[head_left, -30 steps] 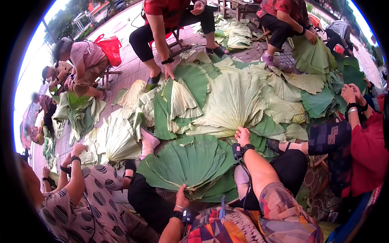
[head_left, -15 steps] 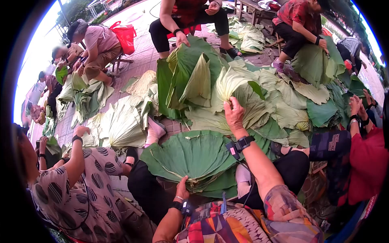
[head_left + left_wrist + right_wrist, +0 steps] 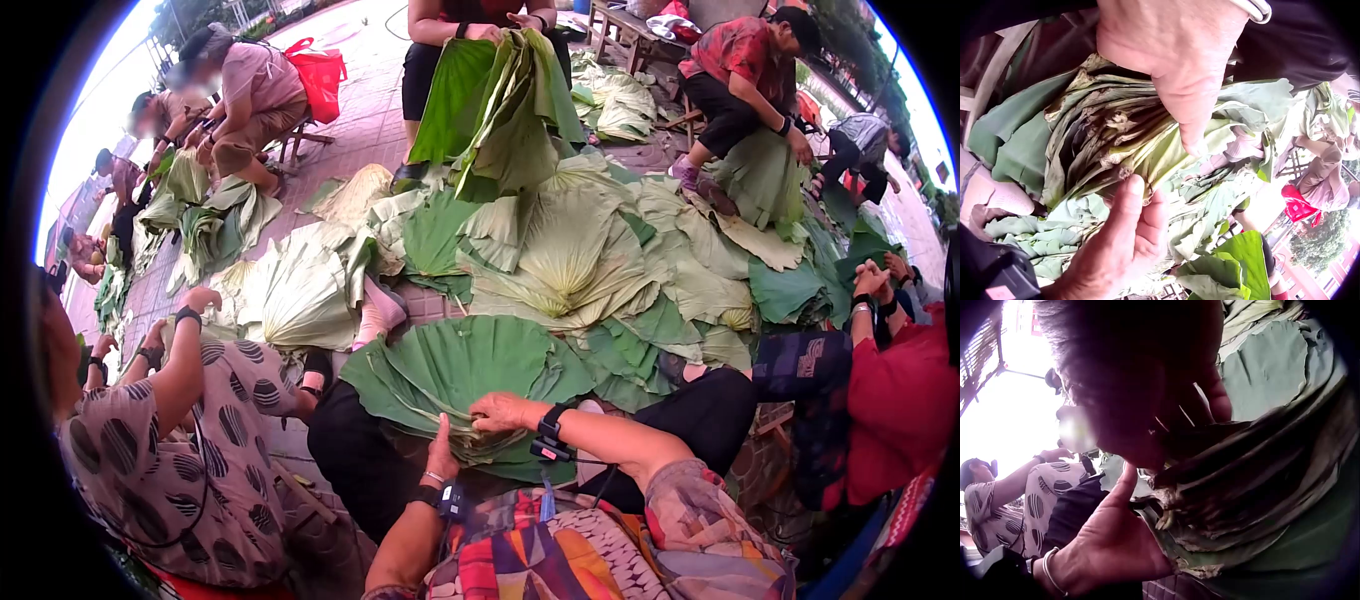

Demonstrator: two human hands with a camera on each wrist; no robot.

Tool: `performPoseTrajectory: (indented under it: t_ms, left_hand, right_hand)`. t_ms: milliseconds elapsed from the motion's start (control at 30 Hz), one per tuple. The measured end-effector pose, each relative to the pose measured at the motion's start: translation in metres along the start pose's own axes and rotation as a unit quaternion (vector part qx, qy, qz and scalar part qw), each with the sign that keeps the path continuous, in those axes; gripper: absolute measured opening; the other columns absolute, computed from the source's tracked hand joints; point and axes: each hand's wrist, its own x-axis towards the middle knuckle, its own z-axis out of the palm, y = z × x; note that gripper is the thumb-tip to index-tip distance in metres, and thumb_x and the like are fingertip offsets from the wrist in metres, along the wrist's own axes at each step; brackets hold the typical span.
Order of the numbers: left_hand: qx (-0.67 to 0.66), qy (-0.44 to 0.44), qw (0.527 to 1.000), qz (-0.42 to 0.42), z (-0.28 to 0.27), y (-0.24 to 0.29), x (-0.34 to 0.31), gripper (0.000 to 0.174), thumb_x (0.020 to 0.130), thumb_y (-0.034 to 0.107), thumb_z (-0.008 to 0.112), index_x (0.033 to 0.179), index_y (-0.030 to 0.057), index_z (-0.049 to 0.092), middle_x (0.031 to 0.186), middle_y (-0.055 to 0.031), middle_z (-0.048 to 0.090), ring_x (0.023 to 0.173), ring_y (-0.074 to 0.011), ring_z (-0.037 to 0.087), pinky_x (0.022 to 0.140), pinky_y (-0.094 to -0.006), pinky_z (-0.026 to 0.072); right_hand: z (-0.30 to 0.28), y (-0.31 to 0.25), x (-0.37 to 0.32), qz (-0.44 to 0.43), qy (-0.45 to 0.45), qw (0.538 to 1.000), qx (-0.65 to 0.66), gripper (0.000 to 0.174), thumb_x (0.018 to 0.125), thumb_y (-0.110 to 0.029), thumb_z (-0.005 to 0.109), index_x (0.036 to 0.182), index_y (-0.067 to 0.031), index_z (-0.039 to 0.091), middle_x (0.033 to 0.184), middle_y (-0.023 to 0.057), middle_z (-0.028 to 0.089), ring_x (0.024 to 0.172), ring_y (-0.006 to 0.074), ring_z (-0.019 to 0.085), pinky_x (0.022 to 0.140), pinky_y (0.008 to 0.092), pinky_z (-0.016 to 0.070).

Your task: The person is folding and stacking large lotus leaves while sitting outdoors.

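Observation:
A layered stack of folded green lotus leaves [image 3: 465, 365] lies across the lap in the head view, its brown stem ends gathered toward the body. My left hand [image 3: 441, 455] holds this gathered end. In the left wrist view its thumb [image 3: 1190, 119] lies over the leaves, while its fingers are hidden beneath. From the right, my right hand [image 3: 505, 411] reaches in and pinches a lotus leaf at the stem end. In the left wrist view, the right thumb [image 3: 1127, 200] presses beside the stem stubs [image 3: 1124, 169].
Beyond the stack spreads a broad heap of pale lotus leaves [image 3: 560, 260]. A person opposite holds up a leaf bundle [image 3: 500, 110]. Seated close on the left is a person in a patterned shirt [image 3: 190, 450], and on the right one in red [image 3: 905, 400].
My right hand gripped a pale leaf on the heap, lifted it, and has come back to the stack's stem end. The left hand stays there. Opposite, the person has raised a leaf bundle.

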Motion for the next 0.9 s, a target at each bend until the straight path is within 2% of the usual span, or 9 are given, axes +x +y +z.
performPoseTrajectory:
  t_ms: [100, 333, 433, 600, 667, 700, 767, 833, 900]
  left_hand:
    - [0.030, 0.056, 0.998, 0.027, 0.008, -0.001, -0.001, 0.061, 0.072, 0.044, 0.061, 0.108, -0.0006, 0.043, 0.102, -0.0162, 0.052, 0.086, -0.0284, 0.056, 0.073, -0.0449, 0.0480]
    - [0.058, 0.107, 0.992, 0.035, 0.002, -0.004, 0.002, 0.049, 0.071, 0.032, 0.066, 0.101, -0.0027, 0.049, 0.094, -0.0150, 0.056, 0.079, -0.0265, 0.058, 0.068, -0.0422, 0.0502]
    - [0.060, 0.101, 0.991, 0.055, 0.011, -0.004, -0.005, 0.050, 0.071, 0.032, 0.065, 0.105, -0.0011, 0.047, 0.095, -0.0132, 0.056, 0.080, -0.0266, 0.058, 0.070, -0.0427, 0.0496]
    - [0.029, 0.117, 0.992, 0.035, 0.015, -0.004, -0.009, 0.064, 0.069, 0.036, 0.067, 0.114, 0.0004, 0.038, 0.107, -0.0141, 0.049, 0.089, -0.0265, 0.054, 0.076, -0.0430, 0.0465]
    - [0.110, 0.204, 0.954, 0.190, 0.025, -0.008, -0.016, 0.075, 0.068, 0.038, 0.068, 0.120, -0.0001, 0.030, 0.117, -0.0147, 0.041, 0.100, -0.0250, 0.047, 0.084, -0.0389, 0.0398]
    - [0.146, 0.200, 0.945, 0.213, 0.021, -0.009, -0.013, 0.084, 0.066, 0.036, 0.070, 0.123, -0.0010, 0.021, 0.121, -0.0155, 0.036, 0.106, -0.0234, 0.040, 0.089, -0.0343, 0.0335]
    - [0.202, 0.233, 0.923, 0.228, 0.027, -0.011, -0.015, 0.086, 0.064, 0.037, 0.071, 0.123, -0.0011, 0.020, 0.119, -0.0159, 0.038, 0.103, -0.0239, 0.043, 0.087, -0.0353, 0.0361]
    - [0.278, 0.294, 0.885, 0.230, 0.048, -0.009, -0.027, 0.094, 0.060, 0.035, 0.074, 0.123, -0.0015, 0.016, 0.118, -0.0163, 0.039, 0.104, -0.0238, 0.042, 0.089, -0.0341, 0.0336]
    - [0.277, 0.271, 0.887, 0.250, 0.065, -0.009, -0.038, 0.088, 0.059, 0.030, 0.074, 0.120, -0.0018, 0.020, 0.115, -0.0157, 0.040, 0.103, -0.0236, 0.041, 0.090, -0.0340, 0.0319]
  right_hand:
    - [-0.017, -0.003, 0.002, 0.005, -0.037, 0.998, 0.058, 0.040, 0.070, -0.036, 0.054, 0.093, -0.0030, 0.057, 0.085, 0.0150, 0.060, 0.077, 0.0296, 0.057, 0.067, 0.0355, 0.0447]
    - [-0.013, -0.004, 0.005, 0.025, -0.056, 0.988, 0.138, 0.037, 0.069, -0.033, 0.059, 0.090, -0.0019, 0.058, 0.085, 0.0129, 0.061, 0.079, 0.0236, 0.058, 0.070, 0.0319, 0.0449]
    - [-0.015, 0.023, 0.013, 0.076, 0.029, 0.965, 0.250, 0.036, 0.071, -0.030, 0.061, 0.092, -0.0017, 0.059, 0.084, 0.0080, 0.062, 0.076, 0.0151, 0.057, 0.072, 0.0281, 0.0445]
    - [-0.036, 0.063, 0.020, 0.154, 0.177, 0.933, 0.272, 0.033, 0.071, -0.026, 0.061, 0.092, -0.0002, 0.058, 0.085, 0.0089, 0.061, 0.077, 0.0140, 0.056, 0.070, 0.0272, 0.0449]
    - [-0.040, 0.084, 0.022, 0.181, 0.228, 0.915, 0.279, 0.033, 0.071, -0.025, 0.061, 0.092, 0.0003, 0.058, 0.085, 0.0086, 0.061, 0.077, 0.0137, 0.056, 0.068, 0.0264, 0.0451]
    - [-0.044, 0.096, 0.021, 0.209, 0.271, 0.894, 0.289, 0.033, 0.071, -0.023, 0.061, 0.094, 0.0004, 0.057, 0.084, 0.0075, 0.060, 0.075, 0.0133, 0.056, 0.066, 0.0259, 0.0453]
    - [-0.045, 0.127, 0.017, 0.236, 0.316, 0.869, 0.299, 0.035, 0.071, -0.022, 0.061, 0.097, 0.0006, 0.055, 0.083, 0.0065, 0.059, 0.072, 0.0130, 0.055, 0.063, 0.0254, 0.0454]
    - [-0.044, 0.161, 0.011, 0.314, 0.408, 0.769, 0.378, 0.040, 0.070, -0.020, 0.061, 0.103, 0.0003, 0.050, 0.081, 0.0041, 0.057, 0.068, 0.0116, 0.052, 0.055, 0.0249, 0.0441]
    - [-0.066, 0.159, -0.002, 0.357, 0.443, 0.694, 0.440, 0.046, 0.070, -0.018, 0.061, 0.108, 0.0006, 0.045, 0.084, 0.0052, 0.055, 0.069, 0.0123, 0.051, 0.050, 0.0249, 0.0424]
